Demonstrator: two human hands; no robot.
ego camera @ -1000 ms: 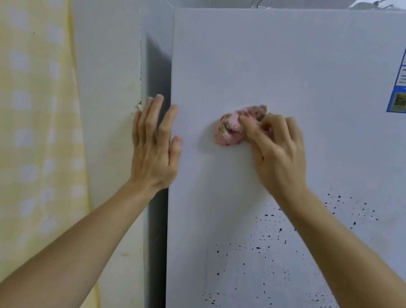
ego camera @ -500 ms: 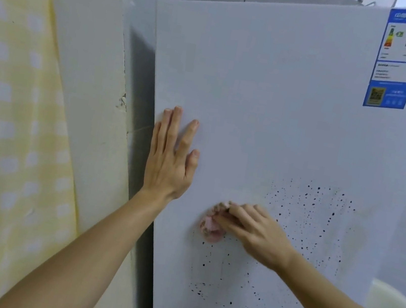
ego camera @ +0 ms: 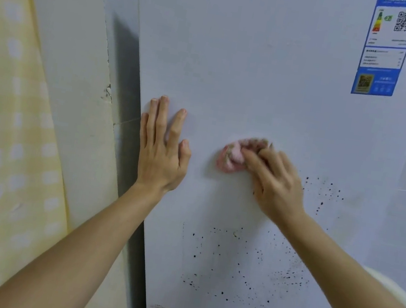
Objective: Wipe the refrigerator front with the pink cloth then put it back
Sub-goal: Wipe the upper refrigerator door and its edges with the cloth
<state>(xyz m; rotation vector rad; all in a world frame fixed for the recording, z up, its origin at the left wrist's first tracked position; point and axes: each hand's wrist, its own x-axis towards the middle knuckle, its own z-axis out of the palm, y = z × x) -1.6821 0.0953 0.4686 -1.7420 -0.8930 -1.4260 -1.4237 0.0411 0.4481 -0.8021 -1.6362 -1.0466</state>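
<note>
wiping underway | right hand (ego camera: 275,184) grips pink cloth (ego camera: 236,156) mid-door | left hand (ego camera: 162,150) flat at refrigerator (ego camera: 274,85) left edge | specks (ego camera: 231,270) remain, return pending

bare refrigerator front (ego camera: 263,70) above, left hand (ego camera: 162,152) blocking leftward, curtain (ego camera: 2,122) possibly crowding the side

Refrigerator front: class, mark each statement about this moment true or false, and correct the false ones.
1. The right hand holds the pink cloth against the refrigerator door. True.
2. The left hand grips the cloth. False: it rests flat on the door near its left edge, fingers straight.
3. Black specks dot the door below the cloth. True.
4. The blue label sits at the door's lower left. False: it is at the upper right.
5. The cloth is spread out flat. False: it is bunched up.
</note>
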